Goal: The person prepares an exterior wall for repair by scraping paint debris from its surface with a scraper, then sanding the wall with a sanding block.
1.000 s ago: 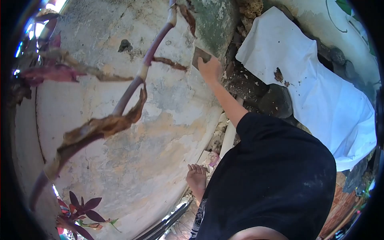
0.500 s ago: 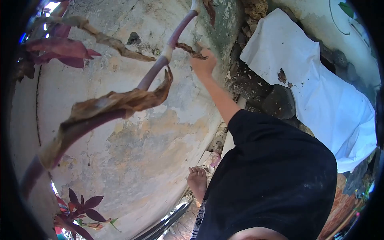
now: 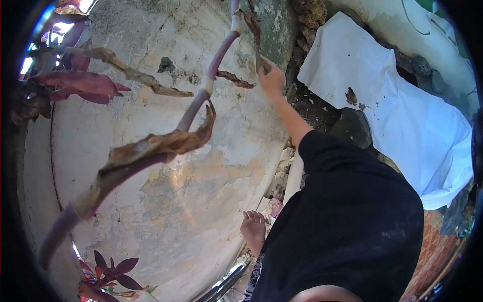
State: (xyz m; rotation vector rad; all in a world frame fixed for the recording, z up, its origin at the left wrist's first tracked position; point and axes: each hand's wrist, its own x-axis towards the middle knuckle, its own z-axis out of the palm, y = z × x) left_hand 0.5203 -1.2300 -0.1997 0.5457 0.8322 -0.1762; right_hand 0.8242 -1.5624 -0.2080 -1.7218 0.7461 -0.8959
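Observation:
High on the wall, my right hand [image 3: 272,79] is closed around a small flat dark grey piece [image 3: 262,64], whose kind I cannot make out. The piece lies at the surface of the weathered wall [image 3: 201,166], just beyond the tip of a dry curled leaf [image 3: 235,79]. Lower down, my left hand [image 3: 253,229] rests close to the wall's base. Its fingers are loosely bent and nothing shows in them. Patches of the wall's paint are worn to beige and grey.
A thick purple plant stem [image 3: 193,108] with withered leaves crosses the view in front of the wall. Purple leaves [image 3: 75,83] hang at the left. White cloth [image 3: 377,95] covers part of the dark rocks [image 3: 351,128] on the right. A pale pipe [image 3: 294,176] runs beside the wall's foot.
My right hand has shifted a little to the right, and the grey piece in it shows more clearly. My left hand keeps its pose. The view has shifted slightly.

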